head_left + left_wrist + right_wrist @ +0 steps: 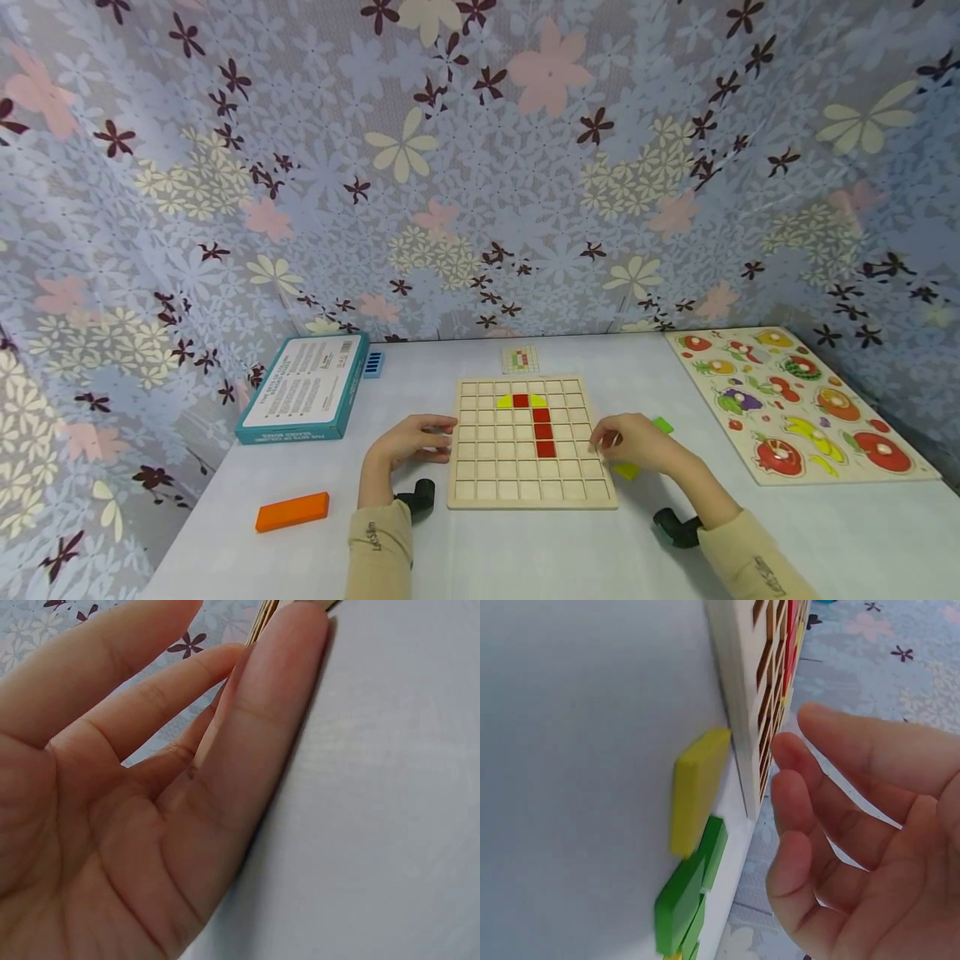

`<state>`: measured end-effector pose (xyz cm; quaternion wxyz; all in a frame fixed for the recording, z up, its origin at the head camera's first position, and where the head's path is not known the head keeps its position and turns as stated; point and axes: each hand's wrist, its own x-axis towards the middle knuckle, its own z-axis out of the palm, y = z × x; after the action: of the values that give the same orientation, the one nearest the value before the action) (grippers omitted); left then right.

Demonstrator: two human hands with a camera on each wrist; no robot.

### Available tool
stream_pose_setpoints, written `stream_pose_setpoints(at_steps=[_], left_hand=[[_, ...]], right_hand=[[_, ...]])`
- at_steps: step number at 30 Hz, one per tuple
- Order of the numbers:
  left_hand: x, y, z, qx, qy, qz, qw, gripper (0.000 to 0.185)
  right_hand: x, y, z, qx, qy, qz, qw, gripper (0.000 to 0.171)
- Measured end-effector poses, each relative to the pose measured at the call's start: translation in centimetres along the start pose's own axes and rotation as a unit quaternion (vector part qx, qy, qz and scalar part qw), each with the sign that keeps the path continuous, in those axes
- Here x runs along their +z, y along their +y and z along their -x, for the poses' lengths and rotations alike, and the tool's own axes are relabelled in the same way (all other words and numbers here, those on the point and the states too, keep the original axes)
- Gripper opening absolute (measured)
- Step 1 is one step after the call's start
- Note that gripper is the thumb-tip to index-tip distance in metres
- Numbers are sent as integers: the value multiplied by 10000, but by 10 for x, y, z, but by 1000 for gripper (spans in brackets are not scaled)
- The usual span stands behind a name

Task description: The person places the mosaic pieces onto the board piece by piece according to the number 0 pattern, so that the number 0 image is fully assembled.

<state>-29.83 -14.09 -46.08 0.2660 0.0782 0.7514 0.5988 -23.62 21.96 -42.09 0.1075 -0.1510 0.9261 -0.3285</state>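
Head view shows left hand flat, steadying the grid board; right hand, fingers loosely apart and empty, should pinch the yellow block by its edges.

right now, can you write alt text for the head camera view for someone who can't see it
A person's left hand and right hand rest at either side of a wooden grid board holding red tiles and yellow tiles. An orange block, a teal box and a fruit puzzle lie around it.
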Motion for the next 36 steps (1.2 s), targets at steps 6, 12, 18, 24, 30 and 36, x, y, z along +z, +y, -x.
stream_pose_setpoints(at_steps=[6, 12, 18, 24, 30, 36], left_hand=[[0, 1, 0, -17, 24, -28, 10000, 46], [0, 1, 1, -15, 29, -48, 10000, 47], [0, 1, 0, -25, 17, -42, 10000, 46], [0, 1, 1, -16, 14, -36, 10000, 47], [1, 2, 1, -35, 23, -10, 10000, 47], [1, 2, 1, -69, 39, 11, 10000, 46]], right_hand=[[-5, 6, 9, 29, -341, -1, 9994, 28], [-6, 11, 13, 168, -521, 149, 9984, 34], [-5, 12, 16, 189, -490, 123, 9985, 35], [-8, 14, 17, 56, -431, 187, 9989, 32], [-7, 16, 17, -55, -379, 406, 9984, 32], [-6, 15, 17, -170, -422, 435, 9980, 35]])
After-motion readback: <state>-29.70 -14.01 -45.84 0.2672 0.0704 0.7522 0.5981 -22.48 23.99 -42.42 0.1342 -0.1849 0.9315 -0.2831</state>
